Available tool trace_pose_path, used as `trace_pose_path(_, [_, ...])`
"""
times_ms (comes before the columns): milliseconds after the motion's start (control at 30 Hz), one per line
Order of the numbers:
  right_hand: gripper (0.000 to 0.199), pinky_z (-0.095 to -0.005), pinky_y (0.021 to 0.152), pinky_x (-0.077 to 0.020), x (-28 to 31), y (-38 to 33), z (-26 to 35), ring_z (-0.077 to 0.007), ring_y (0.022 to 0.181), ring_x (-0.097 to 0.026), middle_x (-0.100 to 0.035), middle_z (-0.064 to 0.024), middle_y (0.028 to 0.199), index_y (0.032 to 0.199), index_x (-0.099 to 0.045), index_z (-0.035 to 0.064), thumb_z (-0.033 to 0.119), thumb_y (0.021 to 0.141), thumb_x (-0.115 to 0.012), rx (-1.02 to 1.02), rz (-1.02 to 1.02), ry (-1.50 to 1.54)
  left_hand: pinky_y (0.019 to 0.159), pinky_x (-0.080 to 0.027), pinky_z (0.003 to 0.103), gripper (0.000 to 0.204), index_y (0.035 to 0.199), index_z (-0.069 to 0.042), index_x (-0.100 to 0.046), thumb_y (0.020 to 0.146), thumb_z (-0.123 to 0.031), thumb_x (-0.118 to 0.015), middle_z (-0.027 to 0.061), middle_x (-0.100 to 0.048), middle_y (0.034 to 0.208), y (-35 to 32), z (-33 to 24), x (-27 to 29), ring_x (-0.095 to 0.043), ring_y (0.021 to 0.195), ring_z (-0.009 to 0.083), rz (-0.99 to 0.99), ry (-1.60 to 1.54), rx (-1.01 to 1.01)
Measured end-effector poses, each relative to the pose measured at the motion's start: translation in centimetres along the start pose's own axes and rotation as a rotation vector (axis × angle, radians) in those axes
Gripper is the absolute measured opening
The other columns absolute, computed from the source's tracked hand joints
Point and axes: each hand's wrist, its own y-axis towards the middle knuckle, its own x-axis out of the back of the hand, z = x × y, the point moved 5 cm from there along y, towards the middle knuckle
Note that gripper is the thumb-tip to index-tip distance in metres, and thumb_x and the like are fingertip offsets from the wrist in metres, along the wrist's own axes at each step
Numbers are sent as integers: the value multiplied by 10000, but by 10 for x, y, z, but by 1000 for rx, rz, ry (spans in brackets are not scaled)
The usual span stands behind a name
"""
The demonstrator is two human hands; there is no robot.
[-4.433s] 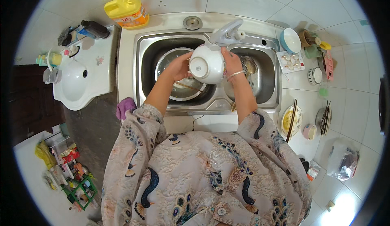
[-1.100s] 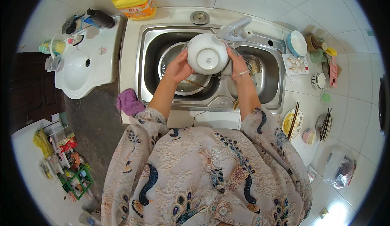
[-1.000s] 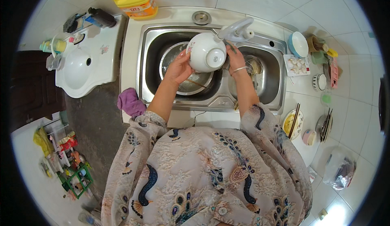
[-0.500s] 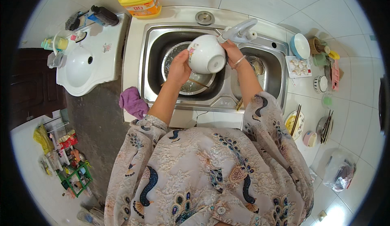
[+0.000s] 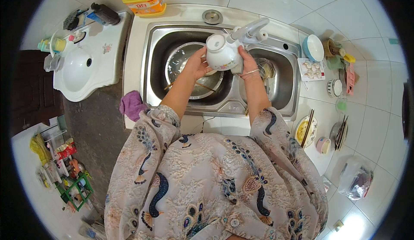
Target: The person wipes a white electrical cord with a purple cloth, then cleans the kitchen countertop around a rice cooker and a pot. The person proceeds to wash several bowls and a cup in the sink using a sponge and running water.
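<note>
A white bowl with a floral pattern (image 5: 222,58) is tipped, its foot ring turned up and away from me. Both hands hold it below the faucet (image 5: 248,32), over the left sink basin. My left hand (image 5: 196,64) grips its left side, and my right hand (image 5: 247,62) closes on its right side. Some fingertips are hidden by the bowl. Under it, a round metal washbasin with water (image 5: 184,58) sits in the left sink, and chopsticks (image 5: 204,87) lie across it. A wire scrubber or strainer (image 5: 266,68) rests in the right sink.
A yellow detergent jug (image 5: 144,2) stands behind the sink, beside a drain plug (image 5: 212,17). A purple cloth (image 5: 133,105) lies at the counter's left edge. To the right are a blue-white bowl (image 5: 313,48), an egg tray (image 5: 311,70) and a plate with chopsticks (image 5: 300,132).
The bowl has been turned so its foot ring now points up and away, where before it faced down toward me. Both hands have shifted their hold on it. The view has moved slightly.
</note>
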Motion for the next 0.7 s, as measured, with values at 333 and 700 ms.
trace_pose_path(333, [474,-454,725,-468,-113,-47,-48,-378,852,-584,-604,-190,970,1256,-415,109,88,788,-491,289,374,-1919,840,-450,401,663,1339,-143,-330,816,-461,-586,101,-472,1239,-31,-23,13,-495,1081,239,58,265,-127])
trace_pose_path(700, [259,-447,641,-459,-120,-41,-43,-375,745,-585,-615,-166,845,1053,-549,92,123,796,-557,625,266,-1778,904,-434,430,597,1274,-119,-439,840,-522,-520,106,-503,1229,-39,-16,6,-468,1152,252,-57,179,-369])
